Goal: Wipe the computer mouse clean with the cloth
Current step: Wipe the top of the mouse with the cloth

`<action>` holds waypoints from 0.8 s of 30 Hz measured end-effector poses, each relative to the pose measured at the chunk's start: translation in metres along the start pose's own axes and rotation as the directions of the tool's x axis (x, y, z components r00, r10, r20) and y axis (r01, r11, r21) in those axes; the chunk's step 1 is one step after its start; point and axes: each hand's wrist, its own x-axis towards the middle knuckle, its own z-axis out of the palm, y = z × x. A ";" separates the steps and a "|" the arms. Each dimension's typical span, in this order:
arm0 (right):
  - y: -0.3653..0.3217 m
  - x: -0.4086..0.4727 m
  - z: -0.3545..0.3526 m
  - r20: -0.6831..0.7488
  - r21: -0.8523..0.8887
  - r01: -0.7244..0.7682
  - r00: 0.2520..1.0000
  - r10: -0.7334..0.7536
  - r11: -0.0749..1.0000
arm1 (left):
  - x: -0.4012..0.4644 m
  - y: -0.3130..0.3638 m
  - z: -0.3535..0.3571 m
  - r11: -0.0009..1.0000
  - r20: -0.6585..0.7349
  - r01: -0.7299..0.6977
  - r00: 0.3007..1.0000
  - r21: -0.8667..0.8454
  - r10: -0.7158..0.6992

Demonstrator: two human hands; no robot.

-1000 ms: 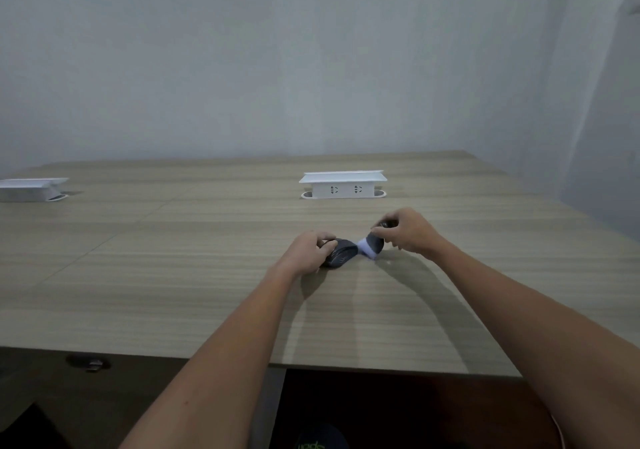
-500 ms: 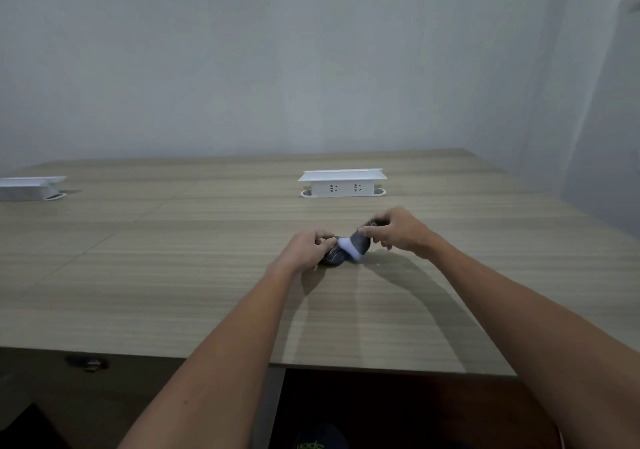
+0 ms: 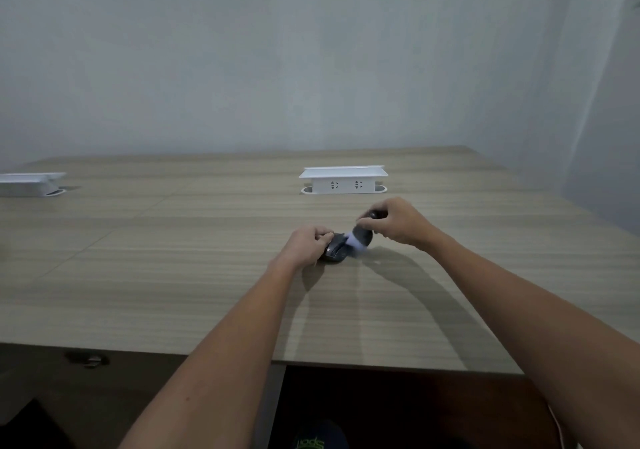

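Note:
A dark grey computer mouse (image 3: 334, 252) lies on the wooden table (image 3: 173, 275), a little right of centre. My left hand (image 3: 306, 246) grips its left side and holds it on the tabletop. My right hand (image 3: 398, 222) pinches a cloth (image 3: 358, 239), dark with a pale white-lilac part, and presses it against the mouse's right side. The cloth and my fingers hide part of the mouse.
A white socket box (image 3: 343, 180) stands on the table just beyond my hands. A second white box (image 3: 29, 184) sits at the far left edge. The table's front edge runs across the lower view, with dark floor and a shoe (image 3: 313, 440) below.
My right hand swept the cloth left over the mouse, then drew back to the right and lifted slightly. My left hand stayed on the mouse.

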 end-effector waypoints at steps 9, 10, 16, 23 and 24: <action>0.001 0.002 0.004 0.024 -0.025 -0.015 1.000 0.016 1.000 | 0.002 0.000 0.001 0.999 -0.001 0.015 1.000 -0.038 -0.016; -0.001 0.000 0.003 0.109 0.074 -0.032 0.994 0.024 0.997 | 0.002 -0.001 0.001 0.999 0.000 0.014 1.000 -0.044 -0.014; 0.006 0.004 0.010 -0.026 -0.161 -0.024 0.999 0.020 0.987 | 0.000 0.000 0.000 0.998 0.004 0.024 1.000 -0.055 -0.024; 0.006 0.003 0.010 0.093 -0.035 -0.051 0.994 0.054 0.998 | 0.002 -0.001 0.001 0.997 0.001 0.035 0.999 -0.071 -0.035; 0.008 0.005 0.011 -0.017 -0.134 -0.039 0.999 0.037 0.990 | 0.001 -0.001 0.001 0.997 0.003 0.038 0.999 -0.074 -0.038</action>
